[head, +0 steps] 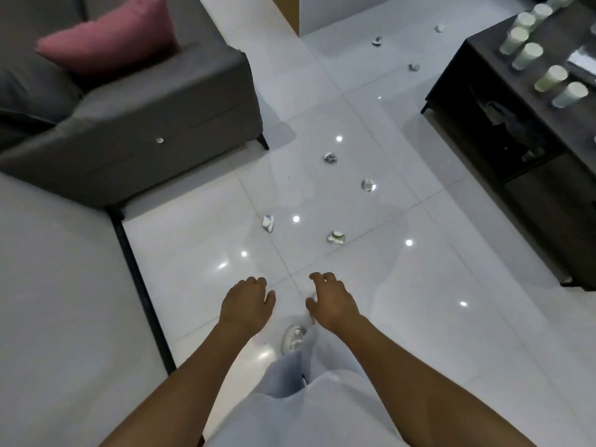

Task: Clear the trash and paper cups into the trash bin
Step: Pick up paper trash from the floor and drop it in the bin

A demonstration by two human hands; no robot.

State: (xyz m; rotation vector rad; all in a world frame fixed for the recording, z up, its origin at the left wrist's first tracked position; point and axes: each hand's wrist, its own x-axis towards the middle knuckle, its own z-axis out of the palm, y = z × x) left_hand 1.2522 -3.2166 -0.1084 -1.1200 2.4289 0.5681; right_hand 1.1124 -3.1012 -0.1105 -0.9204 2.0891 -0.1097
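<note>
Several crumpled paper cups lie scattered on the glossy white floor. The nearest ones are a crumpled cup (268, 223) and another crumpled cup (336, 237), with more farther off, such as a third crumpled cup (330, 157). Several upright paper cups (529, 55) stand on a dark table (477, 79) at the upper right. My left hand (246, 301) and my right hand (332, 301) hang in front of me over the floor, fingers loosely curled, holding nothing. No trash bin is in view.
A grey sofa (145, 117) with a pink cushion (109, 37) fills the upper left. A white surface with a dark edge (135, 272) runs along the left. My shoe (292, 338) and pale trousers show below my hands.
</note>
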